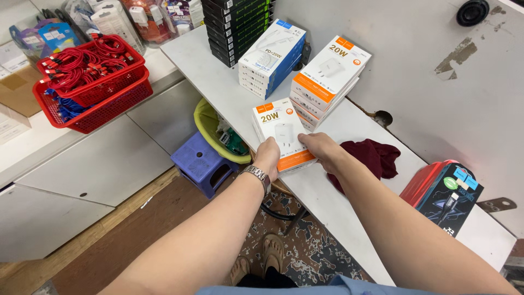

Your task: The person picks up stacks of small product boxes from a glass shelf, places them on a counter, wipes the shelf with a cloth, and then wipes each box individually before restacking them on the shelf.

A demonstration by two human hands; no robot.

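At the grip: left hand (pixel 268 154) and right hand (pixel 322 150) clasped the near end of a small stack of white-and-orange charger boxes (pixel 277 130) on the white counter (pixel 229 87).
Long axis: ran away from both hands, equally near.
Beyond: taller orange-banded stack (pixel 327 76), blue-edged stack (pixel 273 54).
Right of grip: maroon cloth (pixel 376 155).

Left hand (pixel 267 154): gripping the near left edge of a small stack of white-and-orange charger boxes (pixel 281 131); wristwatch (pixel 257 176) sitting on the wrist
Right hand (pixel 322 148): pressing against the stack's near right corner
White shelf (pixel 229 93): carrying two taller stacks of similar boxes (pixel 327 74) and blue-and-white boxes (pixel 271 57) behind
Dark red cloth (pixel 374 155): lying just beside the right forearm
Red baskets (pixel 93 90): holding red cables, sitting well apart at left
Purple stool (pixel 199 161): standing below the shelf edge
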